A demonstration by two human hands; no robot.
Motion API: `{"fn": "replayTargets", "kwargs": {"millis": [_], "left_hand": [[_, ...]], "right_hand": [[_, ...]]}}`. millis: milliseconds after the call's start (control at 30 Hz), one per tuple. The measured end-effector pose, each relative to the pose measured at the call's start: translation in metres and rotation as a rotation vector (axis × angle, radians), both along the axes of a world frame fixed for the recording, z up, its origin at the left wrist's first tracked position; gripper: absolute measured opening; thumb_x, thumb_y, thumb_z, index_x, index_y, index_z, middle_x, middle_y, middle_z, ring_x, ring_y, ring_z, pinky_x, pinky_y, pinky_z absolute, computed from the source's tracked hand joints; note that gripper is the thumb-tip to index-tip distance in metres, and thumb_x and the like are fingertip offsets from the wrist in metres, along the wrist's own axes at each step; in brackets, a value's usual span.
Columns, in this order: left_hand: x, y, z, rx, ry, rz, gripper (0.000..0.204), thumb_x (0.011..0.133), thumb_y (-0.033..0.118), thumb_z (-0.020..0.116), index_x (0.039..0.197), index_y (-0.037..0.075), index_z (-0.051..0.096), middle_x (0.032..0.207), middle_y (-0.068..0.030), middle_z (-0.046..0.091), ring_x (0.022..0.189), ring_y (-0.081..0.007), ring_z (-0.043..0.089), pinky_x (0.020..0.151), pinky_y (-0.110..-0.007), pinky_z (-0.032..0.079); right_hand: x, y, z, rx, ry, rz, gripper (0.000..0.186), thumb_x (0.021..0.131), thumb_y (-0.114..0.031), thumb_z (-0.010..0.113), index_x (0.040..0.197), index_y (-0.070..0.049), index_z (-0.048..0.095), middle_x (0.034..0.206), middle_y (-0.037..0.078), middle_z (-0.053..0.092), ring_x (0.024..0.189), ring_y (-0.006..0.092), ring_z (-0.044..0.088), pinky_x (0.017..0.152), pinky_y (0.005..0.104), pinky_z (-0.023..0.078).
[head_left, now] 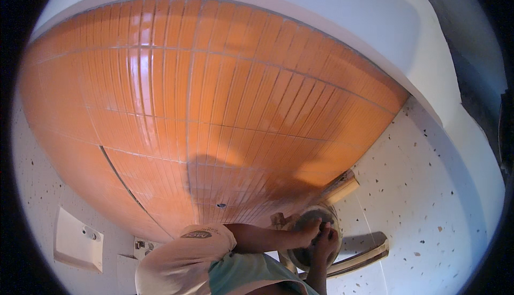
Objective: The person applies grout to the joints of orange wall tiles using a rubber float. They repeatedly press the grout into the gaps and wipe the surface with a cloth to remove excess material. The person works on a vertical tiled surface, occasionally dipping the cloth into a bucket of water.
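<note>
Both my hands are at the lower right, close together over a round bucket (336,209) with a dark inside. My left hand (309,233) reaches across from the left, its fingers bent and drawn together near the bucket's middle. Against it is my right hand (326,240), its forearm rising from the lower edge and its fingers curled in toward the left hand's fingertips. Something small and dark seems to lie between the fingers, but I cannot make out what it is. Part of the bucket is hidden by my hands and forearms.
An orange ribbed tile wall (241,97) with a small round hole (221,205) fills the middle. Wooden pieces lie beside the bucket: a short board (342,189) and a long strip (358,260). Speckled white tile (412,188) is at right; a white recessed box (72,236) is at left.
</note>
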State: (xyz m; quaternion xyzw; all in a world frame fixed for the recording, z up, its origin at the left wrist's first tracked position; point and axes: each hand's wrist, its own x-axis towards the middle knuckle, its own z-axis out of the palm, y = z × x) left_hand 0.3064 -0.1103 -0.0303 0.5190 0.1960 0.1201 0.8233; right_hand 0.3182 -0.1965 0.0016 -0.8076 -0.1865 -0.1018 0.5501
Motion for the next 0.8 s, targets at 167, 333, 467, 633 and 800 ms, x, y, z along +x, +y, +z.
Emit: {"fn": "replayTargets", "kwargs": {"millis": [167, 333, 467, 633, 800], "left_hand": [[-0.007, -0.007, 0.034, -0.078, 0.227, 0.064, 0.052, 0.098, 0.046, 0.038, 0.118, 0.002, 0.058, 0.118, -0.0152, 0.060, 0.109, -0.0250, 0.054, 0.090, -0.043, 0.040], [0.025, 0.008, -0.026, -0.068, -0.001, -0.072, 0.058, 0.098, 0.050, 0.038, 0.107, -0.001, 0.063, 0.110, -0.0211, 0.064, 0.103, -0.0304, 0.060, 0.087, -0.047, 0.042], [-0.033, 0.017, 0.070, 0.529, 0.220, -0.119, 0.047, 0.101, 0.037, 0.033, 0.128, 0.003, 0.049, 0.128, -0.0228, 0.053, 0.121, -0.0345, 0.048, 0.103, -0.044, 0.034], [-0.009, 0.011, 0.043, 0.860, 0.092, 0.006, 0.044, 0.100, 0.035, 0.036, 0.112, -0.001, 0.057, 0.103, -0.0243, 0.065, 0.096, -0.0421, 0.061, 0.087, -0.047, 0.045], [-0.008, 0.005, 0.055, 0.875, -0.007, -0.003, 0.046, 0.097, 0.037, 0.043, 0.089, -0.003, 0.064, 0.092, -0.0281, 0.064, 0.085, -0.0455, 0.062, 0.082, -0.048, 0.047]], "right_hand": [[0.020, -0.002, -0.034, 0.256, 0.187, 0.136, 0.040, 0.095, -0.033, 0.054, 0.091, 0.005, 0.067, 0.083, 0.018, 0.068, 0.074, 0.0269, 0.063, 0.068, 0.0414, 0.048], [-0.028, 0.018, 0.040, -0.088, -0.006, 0.076, 0.043, 0.097, -0.034, 0.050, 0.093, 0.005, 0.067, 0.083, 0.021, 0.067, 0.077, 0.0320, 0.064, 0.069, 0.0449, 0.048], [-0.032, 0.013, 0.035, -0.178, 0.042, 0.000, 0.048, 0.099, -0.037, 0.042, 0.098, 0.005, 0.065, 0.085, 0.023, 0.066, 0.083, 0.0361, 0.064, 0.072, 0.0458, 0.048], [0.010, 0.006, -0.016, 0.067, 0.341, 0.150, 0.054, 0.100, -0.042, 0.036, 0.106, 0.005, 0.062, 0.096, 0.022, 0.065, 0.087, 0.0326, 0.062, 0.076, 0.0409, 0.048], [0.005, -0.001, 0.005, 0.572, 0.798, 0.328, 0.046, 0.097, -0.039, 0.046, 0.114, 0.002, 0.057, 0.103, 0.014, 0.063, 0.086, 0.0235, 0.062, 0.072, 0.0339, 0.050]]}}
